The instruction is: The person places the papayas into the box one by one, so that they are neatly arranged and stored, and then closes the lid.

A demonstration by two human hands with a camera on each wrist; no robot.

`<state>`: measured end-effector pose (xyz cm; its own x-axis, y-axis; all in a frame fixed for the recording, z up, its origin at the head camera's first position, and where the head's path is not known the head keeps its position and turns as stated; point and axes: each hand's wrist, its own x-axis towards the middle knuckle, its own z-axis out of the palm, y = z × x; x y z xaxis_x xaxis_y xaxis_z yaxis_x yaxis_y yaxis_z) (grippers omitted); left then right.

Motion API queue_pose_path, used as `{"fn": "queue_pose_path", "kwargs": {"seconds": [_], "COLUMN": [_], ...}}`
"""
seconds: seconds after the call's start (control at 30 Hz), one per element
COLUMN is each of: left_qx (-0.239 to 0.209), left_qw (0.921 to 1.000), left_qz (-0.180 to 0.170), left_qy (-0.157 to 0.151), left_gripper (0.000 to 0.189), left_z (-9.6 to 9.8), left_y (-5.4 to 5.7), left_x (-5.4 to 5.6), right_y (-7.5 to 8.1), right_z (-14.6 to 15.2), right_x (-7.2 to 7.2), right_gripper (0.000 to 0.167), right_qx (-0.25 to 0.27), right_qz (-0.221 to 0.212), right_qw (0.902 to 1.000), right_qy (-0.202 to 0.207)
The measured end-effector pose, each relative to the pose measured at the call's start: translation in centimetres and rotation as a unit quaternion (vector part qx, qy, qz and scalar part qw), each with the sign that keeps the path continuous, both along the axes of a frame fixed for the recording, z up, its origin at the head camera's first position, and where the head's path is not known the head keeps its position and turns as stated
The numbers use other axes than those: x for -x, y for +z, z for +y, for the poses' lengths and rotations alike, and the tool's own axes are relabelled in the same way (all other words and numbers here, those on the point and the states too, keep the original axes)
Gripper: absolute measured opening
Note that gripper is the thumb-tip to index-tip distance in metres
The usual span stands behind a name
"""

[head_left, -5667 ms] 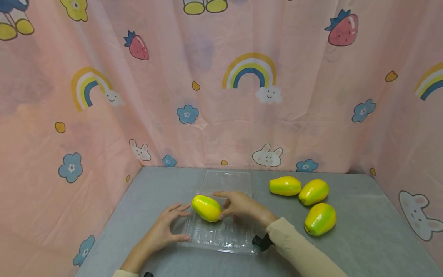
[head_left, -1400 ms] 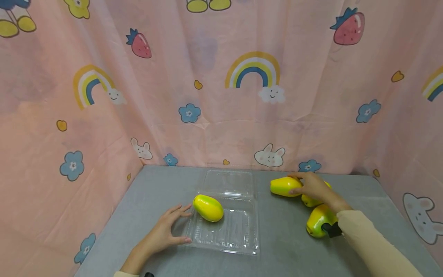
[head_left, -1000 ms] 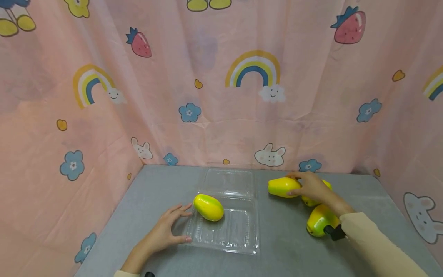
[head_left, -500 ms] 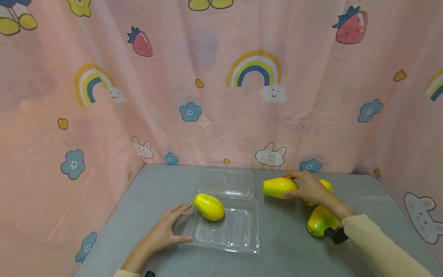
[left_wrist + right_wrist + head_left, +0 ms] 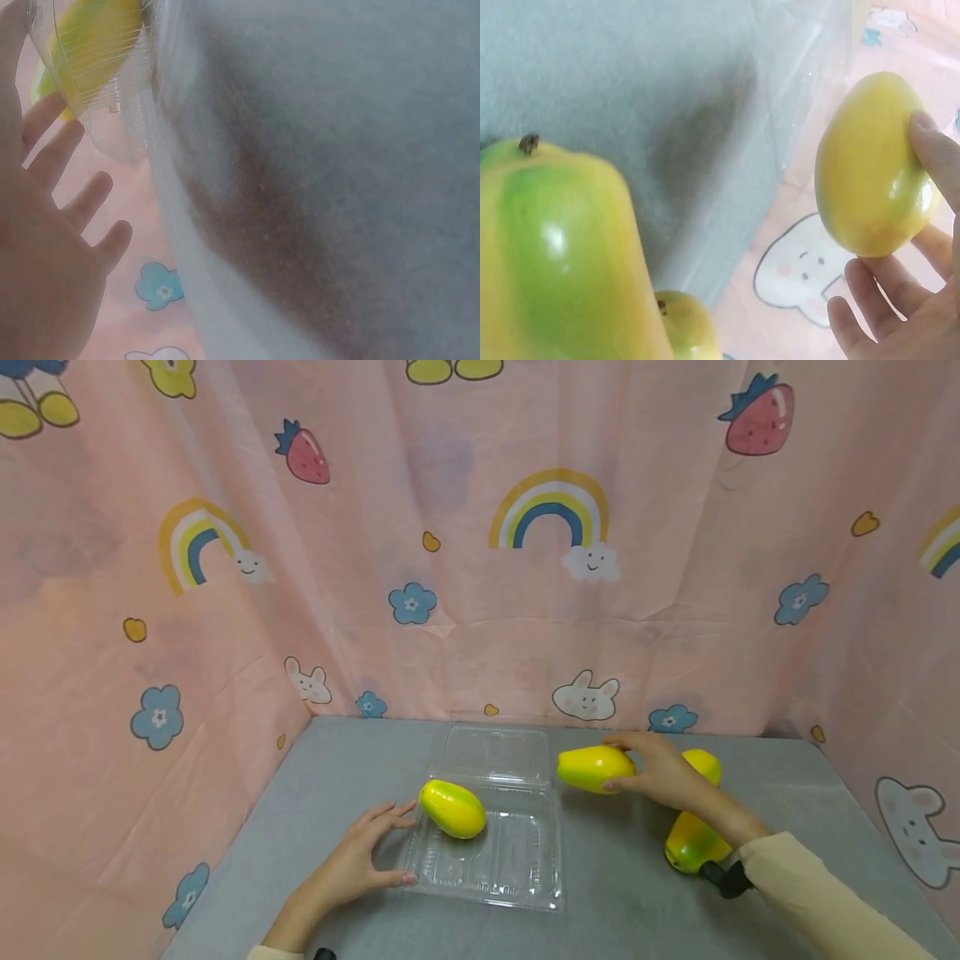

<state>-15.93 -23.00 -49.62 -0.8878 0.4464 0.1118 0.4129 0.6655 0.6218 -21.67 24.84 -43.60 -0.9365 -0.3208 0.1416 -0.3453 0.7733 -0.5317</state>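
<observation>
My right hand (image 5: 660, 770) holds a yellow-green papaya (image 5: 596, 768) by its wider end, just right of the clear plastic box. In the right wrist view, the thumb lies along one side of this papaya (image 5: 874, 165) and fingers support it underneath; its shadow falls on the table apart from it. Another papaya (image 5: 453, 809) lies in the upper left of the clear hinged box (image 5: 517, 902). At the box's left edge, my left hand (image 5: 358, 853) has its fingers and thumb spread, with the fingertips right at the rim. The left wrist view shows those fingers (image 5: 90, 199) extended beside the ribbed plastic wall.
Two more papayas stay at the right of the grey table (image 5: 615, 893): one (image 5: 703, 766) behind the right wrist, the other (image 5: 693, 843) nearer, partly covered by the forearm. The box lid (image 5: 495, 753) lies folded back towards the pink patterned curtain (image 5: 480, 643).
My right hand went from the box to the papayas on the right, took hold of one and has carried it left towards the box. My left hand has stayed at the box's edge.
</observation>
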Motion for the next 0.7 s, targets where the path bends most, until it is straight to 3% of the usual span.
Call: {"fn": "queue_pose_path", "kwargs": {"seconds": [0.33,0.7], "left_qx": [0.003,0.003], "left_qw": [1.0000,1.0000], "left_qz": [-0.001,-0.001], "left_qy": [0.002,0.004], "left_gripper": [0.076,0.076], "left_z": [0.1,0.1], "left_y": [0.1,0.1], "left_x": [-0.1,-0.1], "right_y": [0.4,0.4], "right_z": [-1.3,-2.6], "right_x": [-1.1,-1.3], "right_gripper": [0.072,0.070], "right_qx": [0.011,0.048], "right_qz": [-0.008,-0.013], "right_qw": [0.9998,0.9987], "right_qy": [-0.012,0.003]}}
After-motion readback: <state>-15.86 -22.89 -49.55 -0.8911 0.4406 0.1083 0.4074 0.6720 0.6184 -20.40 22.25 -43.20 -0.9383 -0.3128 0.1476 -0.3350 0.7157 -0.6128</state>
